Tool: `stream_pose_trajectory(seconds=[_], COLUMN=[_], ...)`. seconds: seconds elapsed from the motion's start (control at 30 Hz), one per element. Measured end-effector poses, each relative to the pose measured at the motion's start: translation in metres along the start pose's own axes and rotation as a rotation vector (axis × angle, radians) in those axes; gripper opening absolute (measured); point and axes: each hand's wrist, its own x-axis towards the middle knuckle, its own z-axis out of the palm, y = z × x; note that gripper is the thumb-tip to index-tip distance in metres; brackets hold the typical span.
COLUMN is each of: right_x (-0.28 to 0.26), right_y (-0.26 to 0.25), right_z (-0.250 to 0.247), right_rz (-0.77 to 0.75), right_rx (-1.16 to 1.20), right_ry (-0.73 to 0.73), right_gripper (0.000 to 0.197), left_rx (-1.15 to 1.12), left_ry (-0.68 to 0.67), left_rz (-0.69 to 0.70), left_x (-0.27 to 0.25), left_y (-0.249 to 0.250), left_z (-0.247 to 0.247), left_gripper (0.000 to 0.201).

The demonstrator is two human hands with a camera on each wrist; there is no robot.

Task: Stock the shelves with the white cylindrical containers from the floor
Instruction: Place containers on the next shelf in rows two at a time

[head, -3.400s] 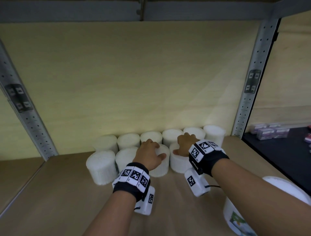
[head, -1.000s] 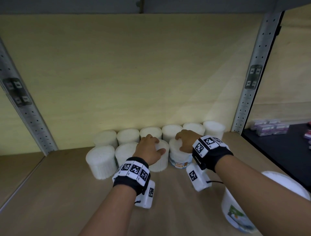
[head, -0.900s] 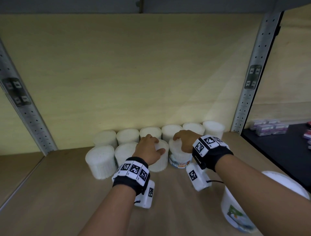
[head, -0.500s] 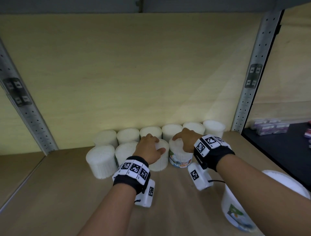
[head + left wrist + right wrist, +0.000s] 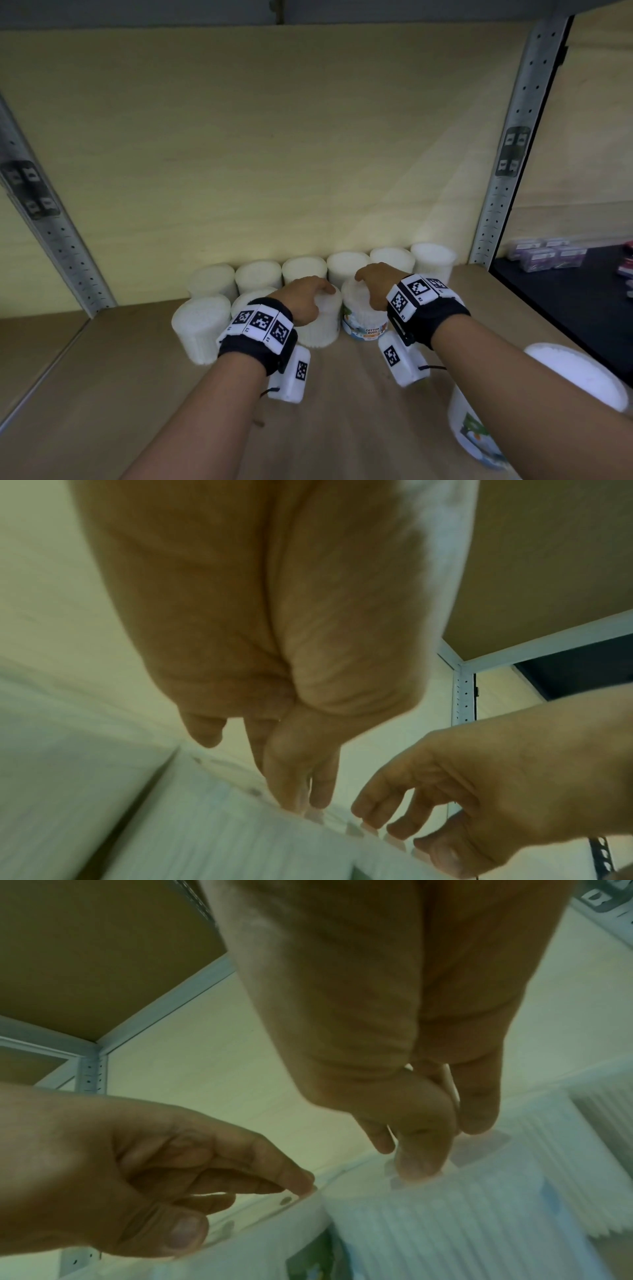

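Note:
Two rows of white cylindrical containers [image 5: 260, 279] stand against the shelf's back panel. My left hand [image 5: 320, 294] is curled over the top of the third front-row container [image 5: 318, 330], with its fingertips [image 5: 301, 794] on the lid rim. Beside it, my right hand [image 5: 368, 284] grips the top of the labelled front-row container [image 5: 363, 323], whose "cotton buds" label faces me. In the right wrist view its thumb and fingers [image 5: 421, 1156] pinch the ribbed container's [image 5: 462, 1221] lid edge. One more container [image 5: 479, 425] stands near the shelf front, under my right forearm.
Perforated metal uprights [image 5: 507, 164] [image 5: 44, 212] frame the bay. The wooden shelf board [image 5: 102, 377] stretches bare to the left and front. To the right, a dark neighbouring shelf holds small boxes [image 5: 544, 253].
My right hand has turned its container on the spot, bringing the coloured label round to the front. The left hand has stayed on its container.

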Motion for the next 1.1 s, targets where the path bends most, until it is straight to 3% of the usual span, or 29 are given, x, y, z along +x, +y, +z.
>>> stream_pose_trajectory(seconds=[0.1, 0.17, 0.23, 0.4, 0.53, 0.7, 0.87, 0.93, 1.1], right_x=[0.000, 0.000, 0.001, 0.004, 0.002, 0.001, 0.000, -0.001, 0.003], right_y=[0.000, 0.001, 0.003, 0.004, 0.005, 0.005, 0.003, 0.003, 0.004], right_z=[-0.002, -0.001, 0.000, 0.000, 0.002, 0.002, 0.002, 0.001, 0.001], right_rz=[0.025, 0.022, 0.013, -0.005, -0.011, -0.023, -0.018, -0.015, -0.009], right_rx=[-0.018, -0.027, -0.022, -0.022, -0.024, -0.031, -0.012, -0.008, 0.000], right_ry=[-0.027, -0.037, -0.029, -0.012, 0.016, 0.025, 0.034, 0.027, 0.015], right_gripper=[0.047, 0.046, 0.045, 0.047, 0.047, 0.046, 0.046, 0.047, 0.047], left_rx=[-0.060, -0.080, -0.037, 0.180, 0.143, 0.082, 0.000, -0.053, -0.022], left_ry=[0.061, 0.239, 0.366, 0.323, 0.310, 0.171, 0.082, 0.143, 0.479], left_rz=[-0.005, -0.029, -0.102, -0.190, -0.149, -0.071, -0.023, -0.011, -0.082], left_x=[0.000, 0.003, 0.006, 0.011, 0.011, 0.012, 0.011, 0.011, 0.012], left_y=[0.004, 0.006, 0.007, 0.001, -0.001, -0.005, -0.009, -0.008, -0.003], left_z=[-0.002, 0.001, 0.009, 0.024, 0.023, 0.016, 0.012, 0.014, 0.025], left_gripper=[0.055, 0.043, 0.045, 0.058, 0.055, 0.049, 0.058, 0.053, 0.042])
